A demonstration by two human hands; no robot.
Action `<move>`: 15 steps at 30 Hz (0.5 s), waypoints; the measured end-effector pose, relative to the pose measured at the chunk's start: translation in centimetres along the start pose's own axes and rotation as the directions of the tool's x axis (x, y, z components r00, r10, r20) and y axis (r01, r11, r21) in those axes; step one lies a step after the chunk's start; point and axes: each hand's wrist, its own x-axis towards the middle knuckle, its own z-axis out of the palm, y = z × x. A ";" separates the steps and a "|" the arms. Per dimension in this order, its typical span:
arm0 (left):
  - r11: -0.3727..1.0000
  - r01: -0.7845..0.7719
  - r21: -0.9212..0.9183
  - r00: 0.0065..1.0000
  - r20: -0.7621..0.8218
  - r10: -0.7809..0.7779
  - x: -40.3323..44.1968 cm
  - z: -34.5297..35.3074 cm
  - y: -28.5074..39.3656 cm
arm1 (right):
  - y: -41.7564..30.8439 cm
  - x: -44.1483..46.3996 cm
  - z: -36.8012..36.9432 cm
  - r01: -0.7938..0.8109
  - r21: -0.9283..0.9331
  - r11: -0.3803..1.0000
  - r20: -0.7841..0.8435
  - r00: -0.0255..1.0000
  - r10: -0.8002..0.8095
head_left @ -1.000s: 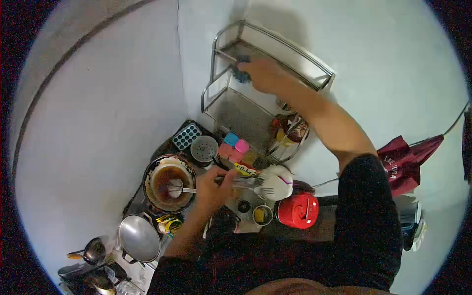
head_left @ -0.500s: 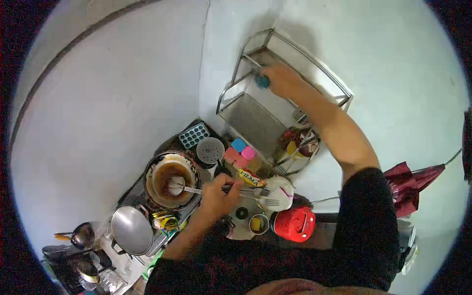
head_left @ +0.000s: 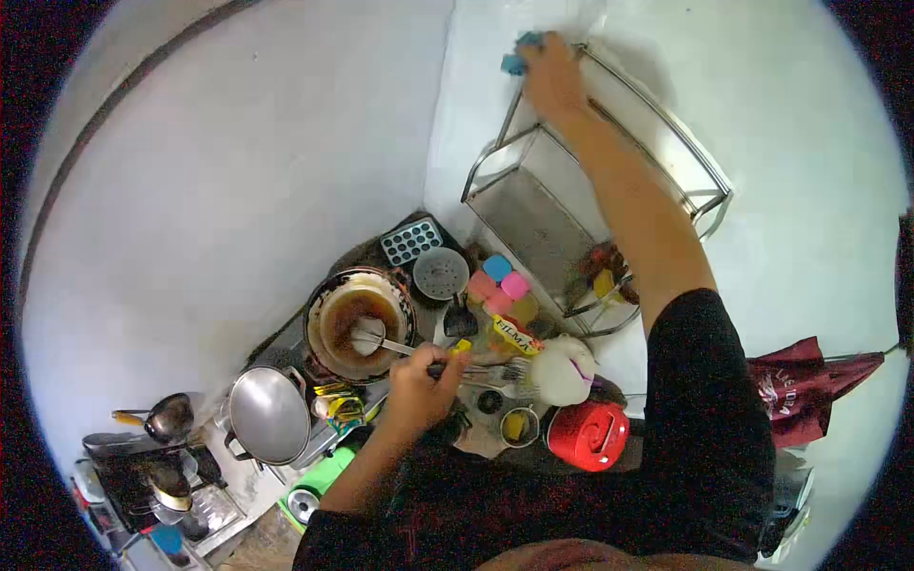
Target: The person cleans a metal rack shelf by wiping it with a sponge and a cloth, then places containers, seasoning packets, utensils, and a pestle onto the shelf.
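My left hand [head_left: 424,385] is closed around the dark handle of a metal ladle [head_left: 367,335]. The ladle's bowl rests in brown liquid inside a blackened pan [head_left: 318,328]. High up, at the top rail of a metal rack [head_left: 533,214], my right hand [head_left: 555,81] grips a teal cloth [head_left: 522,53]; it is blurred, and its exact kind is hard to make out. Below my right arm, the rack's lower shelf holds small packets [head_left: 605,271]. Close to my left hand lie several forks [head_left: 514,371] and a yellow Filma pack [head_left: 516,333].
A silver wok [head_left: 269,415] stands left of the pan. Behind are a moulded tray [head_left: 411,243], a perforated round lid [head_left: 441,273] and coloured containers [head_left: 497,267]. At right sit a red container [head_left: 590,436], a white bag [head_left: 562,369] and a small cup [head_left: 519,426].
My right hand has moved up with the teal cloth, from inside the rack to its top corner. My left hand still holds the ladle in the pan. The whole view has shifted slightly.
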 end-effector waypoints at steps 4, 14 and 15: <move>1.000 -0.004 -0.021 0.999 -0.037 0.003 -0.5 0.0 0.1 | -4.7 -4.4 3.6 0.159 -0.032 0.987 0.357 0.924 -0.137; 0.992 0.100 0.076 0.989 -0.117 -0.090 -2.7 -2.1 -2.1 | -10.8 -15.8 9.0 -0.134 0.074 0.988 0.412 0.907 0.092; 0.992 0.098 0.078 0.990 -0.112 -0.089 -2.8 -1.9 -2.2 | -11.4 -16.8 8.9 -0.192 0.168 0.967 0.417 0.903 0.107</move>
